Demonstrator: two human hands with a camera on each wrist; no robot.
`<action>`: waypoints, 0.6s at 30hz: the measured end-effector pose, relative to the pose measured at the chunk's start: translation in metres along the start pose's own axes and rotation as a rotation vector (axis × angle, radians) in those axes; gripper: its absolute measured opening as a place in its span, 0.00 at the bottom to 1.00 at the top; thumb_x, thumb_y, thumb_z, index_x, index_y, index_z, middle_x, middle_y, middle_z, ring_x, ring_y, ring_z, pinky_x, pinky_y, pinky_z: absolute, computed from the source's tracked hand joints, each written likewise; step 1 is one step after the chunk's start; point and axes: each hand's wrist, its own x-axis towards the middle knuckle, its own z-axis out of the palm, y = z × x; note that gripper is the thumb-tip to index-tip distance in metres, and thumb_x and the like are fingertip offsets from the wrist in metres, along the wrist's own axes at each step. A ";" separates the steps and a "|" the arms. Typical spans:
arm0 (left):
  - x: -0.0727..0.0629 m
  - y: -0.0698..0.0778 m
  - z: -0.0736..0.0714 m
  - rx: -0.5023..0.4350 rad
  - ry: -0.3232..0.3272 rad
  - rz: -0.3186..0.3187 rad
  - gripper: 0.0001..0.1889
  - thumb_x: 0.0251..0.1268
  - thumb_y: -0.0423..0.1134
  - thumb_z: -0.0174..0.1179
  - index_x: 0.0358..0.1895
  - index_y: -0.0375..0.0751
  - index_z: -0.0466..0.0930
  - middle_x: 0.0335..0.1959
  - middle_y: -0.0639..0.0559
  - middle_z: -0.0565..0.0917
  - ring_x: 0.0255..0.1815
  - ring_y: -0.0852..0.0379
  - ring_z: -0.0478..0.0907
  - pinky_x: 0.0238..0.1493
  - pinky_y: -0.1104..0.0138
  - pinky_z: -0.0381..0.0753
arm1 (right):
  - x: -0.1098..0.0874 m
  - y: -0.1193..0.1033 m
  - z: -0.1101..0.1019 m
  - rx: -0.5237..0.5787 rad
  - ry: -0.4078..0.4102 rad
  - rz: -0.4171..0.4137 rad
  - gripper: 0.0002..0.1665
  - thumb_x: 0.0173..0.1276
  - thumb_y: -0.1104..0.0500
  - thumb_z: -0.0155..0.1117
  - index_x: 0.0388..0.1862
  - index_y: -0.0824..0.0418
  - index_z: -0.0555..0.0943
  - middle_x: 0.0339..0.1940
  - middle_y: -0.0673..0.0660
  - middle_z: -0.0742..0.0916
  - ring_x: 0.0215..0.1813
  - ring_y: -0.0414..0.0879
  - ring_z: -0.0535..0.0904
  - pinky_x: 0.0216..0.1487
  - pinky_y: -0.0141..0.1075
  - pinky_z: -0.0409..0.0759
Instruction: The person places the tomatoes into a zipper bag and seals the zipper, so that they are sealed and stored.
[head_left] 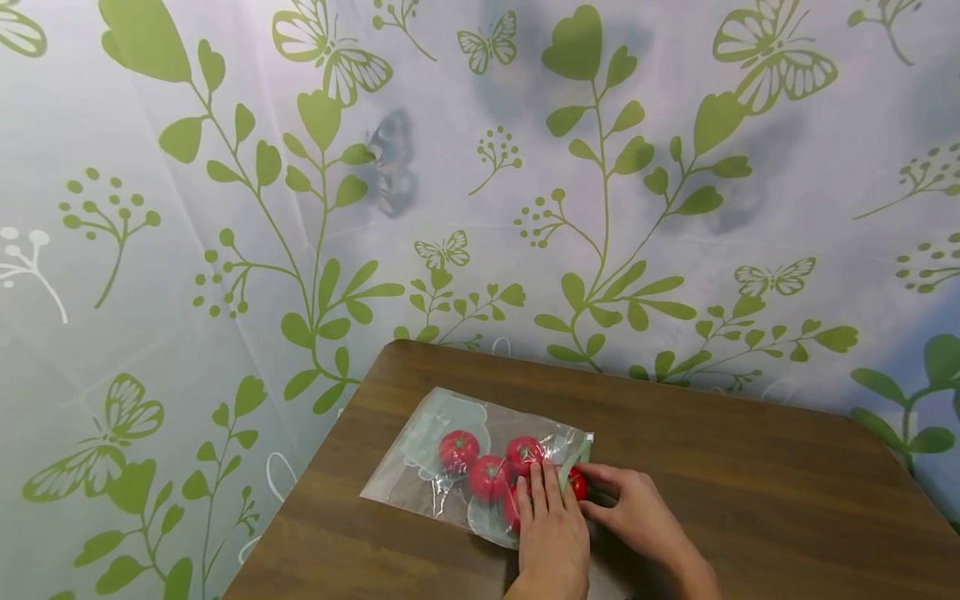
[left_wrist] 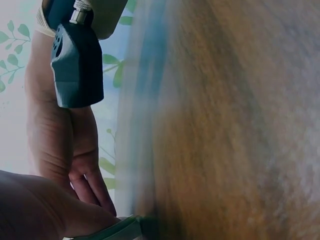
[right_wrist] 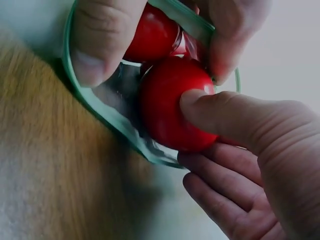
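A clear plastic zip bag point(head_left: 405, 475) with a green-edged mouth lies on the table, several red tomatoes point(head_left: 489, 477) inside. My left hand point(head_left: 553, 537) lies over the bag near its mouth. In the right wrist view its thumb point(right_wrist: 97, 50) holds one green lip point(right_wrist: 107, 117) and a finger is at the other side. At the mouth, my right hand point(head_left: 637, 508) grips a tomato point(right_wrist: 172, 107), thumb on its face and fingers beneath. Another tomato point(right_wrist: 152, 35) sits deeper in the bag. In the left wrist view, the bag shows only as a green edge point(left_wrist: 120, 230).
The brown wooden table point(head_left: 750, 483) extends right of the hands, its back edge close to a curtain point(head_left: 465, 192) printed with green leaves and butterflies. A dark camera mount point(left_wrist: 77, 70) shows on a wrist in the left wrist view.
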 end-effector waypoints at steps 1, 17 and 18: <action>0.000 0.000 0.000 0.000 0.002 -0.001 0.47 0.62 0.53 0.79 0.84 0.53 0.70 0.90 0.46 0.59 0.92 0.42 0.54 0.89 0.44 0.53 | 0.001 -0.001 0.000 -0.011 0.007 -0.006 0.31 0.66 0.58 0.84 0.67 0.62 0.87 0.64 0.63 0.91 0.63 0.58 0.91 0.62 0.50 0.88; -0.005 0.000 0.000 -0.009 0.060 -0.010 0.43 0.63 0.50 0.78 0.82 0.53 0.73 0.90 0.47 0.61 0.91 0.43 0.57 0.88 0.44 0.56 | 0.007 -0.012 0.006 -0.087 0.037 0.009 0.29 0.63 0.61 0.85 0.63 0.66 0.88 0.58 0.64 0.93 0.55 0.56 0.94 0.57 0.51 0.90; -0.005 0.000 0.000 -0.009 0.063 -0.008 0.43 0.63 0.49 0.78 0.82 0.53 0.73 0.90 0.47 0.61 0.91 0.42 0.57 0.88 0.44 0.56 | 0.008 -0.013 0.007 -0.081 0.037 0.012 0.30 0.64 0.61 0.85 0.63 0.66 0.88 0.58 0.64 0.93 0.55 0.56 0.94 0.57 0.51 0.90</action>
